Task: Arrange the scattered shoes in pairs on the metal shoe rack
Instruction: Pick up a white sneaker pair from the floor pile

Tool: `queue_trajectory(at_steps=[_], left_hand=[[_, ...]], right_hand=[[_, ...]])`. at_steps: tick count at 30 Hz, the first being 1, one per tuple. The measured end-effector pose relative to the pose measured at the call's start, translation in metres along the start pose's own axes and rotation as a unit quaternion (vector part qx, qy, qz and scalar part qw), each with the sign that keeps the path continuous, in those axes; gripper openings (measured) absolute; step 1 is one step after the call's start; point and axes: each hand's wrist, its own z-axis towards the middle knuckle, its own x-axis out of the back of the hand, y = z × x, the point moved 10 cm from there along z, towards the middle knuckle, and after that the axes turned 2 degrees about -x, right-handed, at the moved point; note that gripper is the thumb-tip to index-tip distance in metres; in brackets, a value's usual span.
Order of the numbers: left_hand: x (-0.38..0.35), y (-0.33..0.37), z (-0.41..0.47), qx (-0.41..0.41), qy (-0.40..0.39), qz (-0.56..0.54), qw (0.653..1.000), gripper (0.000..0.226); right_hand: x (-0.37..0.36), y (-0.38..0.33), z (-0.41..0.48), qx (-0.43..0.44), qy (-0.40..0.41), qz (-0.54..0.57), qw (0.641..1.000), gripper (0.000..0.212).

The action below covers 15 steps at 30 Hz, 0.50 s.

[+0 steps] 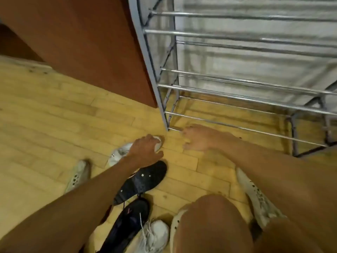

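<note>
Closest to me, by my bent knee [209, 216], a laced white trainer [155, 234] lies on the wooden floor [45, 110] touching a black shoe [127, 221] on its left. Just beyond them an upturned black shoe [144, 178] shows its sole, partly crossed by my left forearm. To the right, tucked under my right arm, is a pale perforated shoe [259, 201]. Its likely mate (same holes, as far as the blur lets me judge), a second pale shoe [78, 176], sits well apart on the left. Farther out, my left hand [147, 148] is curled over the front of a white sneaker [118, 152] and grips it where it rests on the floor, heel toward the left. My right hand [197, 139] is just beside it to the right, holding nothing, with its fingers loosely bent above the boards. Its fingertips are near the lowest front bar of the metal shoe rack [218, 88]. The rack stands on the far right, its rails stacked in tiers against a grey wall. A reddish-brown cabinet [91, 42] stands hard against the rack's left post, on the far left.
</note>
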Motion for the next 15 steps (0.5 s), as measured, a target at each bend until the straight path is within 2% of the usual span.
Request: queue_trajectory(at_steps=[2, 5, 11, 15], left_hand=[[-0.013, -0.026, -0.014, 0.035, 0.008, -0.004, 0.999, 0.07], [-0.026, -0.059, -0.051, 0.061, 0.034, 0.004, 0.998, 0.058], [-0.068, -0.097, -0.12, 0.086, 0.008, -0.052, 0.995, 0.044], [-0.111, -0.119, -0.142, 0.109, -0.027, -0.145, 0.983, 0.035]], right_hand=[[-0.01, -0.019, 0.008, 0.015, 0.001, -0.025, 1.0, 0.062], [-0.017, -0.053, 0.004, 0.024, 0.001, -0.053, 0.998, 0.061], [-0.049, -0.112, -0.02, 0.021, -0.047, -0.093, 0.994, 0.057], [-0.086, -0.14, -0.026, 0.019, -0.078, -0.072, 0.994, 0.048]])
